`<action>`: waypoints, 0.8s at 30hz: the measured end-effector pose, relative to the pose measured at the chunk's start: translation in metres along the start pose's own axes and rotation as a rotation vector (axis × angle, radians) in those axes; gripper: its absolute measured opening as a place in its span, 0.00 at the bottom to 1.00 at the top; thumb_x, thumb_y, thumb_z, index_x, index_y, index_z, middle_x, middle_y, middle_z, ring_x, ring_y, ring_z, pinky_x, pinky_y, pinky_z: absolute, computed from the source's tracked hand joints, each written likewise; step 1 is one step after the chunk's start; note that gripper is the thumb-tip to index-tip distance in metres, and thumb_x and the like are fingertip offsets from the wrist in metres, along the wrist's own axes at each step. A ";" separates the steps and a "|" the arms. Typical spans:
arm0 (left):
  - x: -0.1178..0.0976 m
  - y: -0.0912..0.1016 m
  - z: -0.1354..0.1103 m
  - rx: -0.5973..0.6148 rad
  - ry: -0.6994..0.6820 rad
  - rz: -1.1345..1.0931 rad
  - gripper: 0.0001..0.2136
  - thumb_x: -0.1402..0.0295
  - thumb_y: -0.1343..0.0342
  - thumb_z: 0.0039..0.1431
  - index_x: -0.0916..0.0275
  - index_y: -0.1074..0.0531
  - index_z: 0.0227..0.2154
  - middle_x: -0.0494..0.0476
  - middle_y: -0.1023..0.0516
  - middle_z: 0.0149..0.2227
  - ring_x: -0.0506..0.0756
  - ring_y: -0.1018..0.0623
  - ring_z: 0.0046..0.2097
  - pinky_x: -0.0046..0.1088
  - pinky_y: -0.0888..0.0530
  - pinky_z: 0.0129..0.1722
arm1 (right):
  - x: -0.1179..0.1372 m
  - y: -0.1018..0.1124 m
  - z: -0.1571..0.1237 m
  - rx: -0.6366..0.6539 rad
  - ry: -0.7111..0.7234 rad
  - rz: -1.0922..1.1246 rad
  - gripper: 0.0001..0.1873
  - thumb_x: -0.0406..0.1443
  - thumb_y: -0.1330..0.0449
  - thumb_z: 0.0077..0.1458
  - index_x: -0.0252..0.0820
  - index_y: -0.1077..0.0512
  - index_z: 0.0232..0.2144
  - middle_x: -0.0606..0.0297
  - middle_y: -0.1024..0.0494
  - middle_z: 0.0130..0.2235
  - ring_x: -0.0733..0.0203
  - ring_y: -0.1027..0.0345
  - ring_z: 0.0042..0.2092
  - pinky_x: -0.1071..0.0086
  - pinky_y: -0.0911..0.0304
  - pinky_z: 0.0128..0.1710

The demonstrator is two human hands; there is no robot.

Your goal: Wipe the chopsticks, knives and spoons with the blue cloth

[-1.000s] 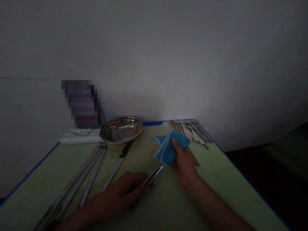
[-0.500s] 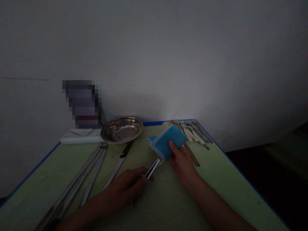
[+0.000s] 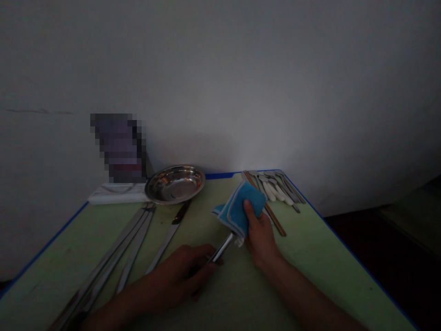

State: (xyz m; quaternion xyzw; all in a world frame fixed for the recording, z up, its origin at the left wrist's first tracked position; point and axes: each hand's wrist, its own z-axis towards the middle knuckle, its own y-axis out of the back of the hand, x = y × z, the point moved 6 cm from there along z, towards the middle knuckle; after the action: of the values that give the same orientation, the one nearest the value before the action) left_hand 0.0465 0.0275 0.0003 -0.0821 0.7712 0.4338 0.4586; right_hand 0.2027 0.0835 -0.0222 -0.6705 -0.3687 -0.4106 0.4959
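My left hand [image 3: 188, 273] is closed around the near end of a shiny, slim metal utensil [image 3: 223, 248], which slants up and to the right. A folded blue cloth [image 3: 255, 198] with pale edges wraps the utensil's far end, so its kind is hidden. My right hand [image 3: 262, 236] grips that cloth from the right, thumb pressed on top. Both hands are above the table [image 3: 310, 276]. Left of them lie several long flat metal pieces [image 3: 132, 255] and a single long one with a dark, shiny far end [image 3: 168, 236].
Near the wall stands a shallow steel bowl [image 3: 174, 188]. To its left, a blurred-out upright object [image 3: 119, 147] rises behind a white flat item [image 3: 117, 195]. Wooden chopsticks [image 3: 275, 221] and several spoons and other cutlery [image 3: 277, 191] lie at the back right, near the table's blue edge.
The cloth has turned slightly and slid a little on the metal utensil, its lower corner now hanging by the shaft. My left hand has shifted slightly right.
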 end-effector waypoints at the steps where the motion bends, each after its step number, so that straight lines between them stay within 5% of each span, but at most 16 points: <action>1: 0.001 0.000 0.000 -0.002 -0.002 -0.007 0.14 0.59 0.59 0.64 0.61 0.32 0.39 0.48 0.28 0.25 0.49 0.28 0.26 0.22 0.31 0.31 | -0.003 -0.002 -0.002 0.006 -0.018 -0.033 0.21 0.51 0.41 0.45 0.37 0.29 0.30 0.69 0.27 0.23 0.67 0.38 0.23 0.72 0.42 0.24; 8: 0.007 0.000 0.004 -0.012 0.031 -0.079 0.14 0.59 0.59 0.64 0.61 0.32 0.37 0.47 0.29 0.22 0.50 0.28 0.26 0.22 0.31 0.29 | -0.001 0.001 -0.008 -0.052 -0.024 -0.339 0.26 0.56 0.48 0.47 0.39 0.32 0.24 0.70 0.33 0.21 0.66 0.41 0.24 0.72 0.46 0.24; 15: 0.007 0.017 0.001 -0.247 0.087 -0.033 0.15 0.57 0.56 0.60 0.59 0.29 0.38 0.53 0.24 0.36 0.55 0.26 0.40 0.27 0.30 0.41 | 0.001 -0.024 0.015 -0.017 0.118 -0.438 0.25 0.55 0.48 0.48 0.39 0.31 0.23 0.68 0.31 0.22 0.63 0.40 0.26 0.70 0.45 0.27; 18: 0.010 0.021 -0.001 -0.295 0.160 -0.041 0.17 0.55 0.57 0.60 0.58 0.29 0.40 0.55 0.24 0.40 0.57 0.27 0.45 0.28 0.31 0.45 | -0.002 -0.032 0.028 -0.021 0.133 -0.371 0.22 0.52 0.45 0.46 0.38 0.29 0.25 0.67 0.28 0.23 0.61 0.38 0.28 0.70 0.44 0.28; 24: 0.005 0.016 0.002 -0.192 0.104 0.016 0.15 0.57 0.58 0.62 0.60 0.31 0.35 0.53 0.25 0.36 0.55 0.27 0.40 0.27 0.32 0.43 | -0.019 -0.023 0.048 -0.111 0.054 -0.012 0.19 0.48 0.44 0.46 0.40 0.28 0.34 0.66 0.23 0.29 0.59 0.32 0.32 0.70 0.40 0.31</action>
State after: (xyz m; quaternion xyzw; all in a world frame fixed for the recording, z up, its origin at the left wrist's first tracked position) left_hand 0.0370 0.0399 0.0053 -0.1420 0.7495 0.5043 0.4047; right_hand 0.1833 0.1335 -0.0391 -0.6834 -0.3360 -0.4513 0.4651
